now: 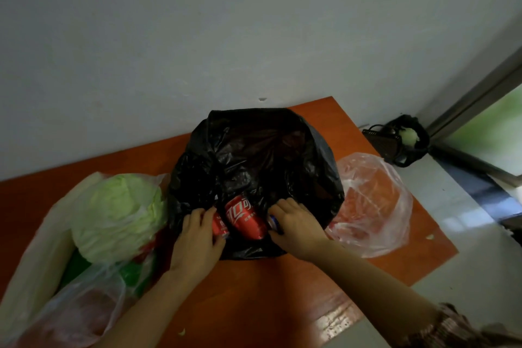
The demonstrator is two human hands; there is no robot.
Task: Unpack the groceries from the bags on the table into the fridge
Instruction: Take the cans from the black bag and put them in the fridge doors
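A black plastic bag point(254, 150) lies open in the middle of the orange table point(254, 291). Red cola cans show in its mouth: one point(244, 216) in the middle, another point(219, 225) at the left. My left hand point(197, 234) curls round the left red can. My right hand point(293, 226) grips a blue-and-white can point(274, 222) at the right, mostly hidden under the fingers. A pale green cabbage point(118, 215) sits in a white bag point(42, 263) on the left. The fridge is out of view.
A clear bag point(375, 203) with something orange-red inside lies right of the black bag. Green and red packages point(135, 271) sit under the cabbage. On the floor by the wall stands a black bin point(406, 141). A grey wall rises behind the table.
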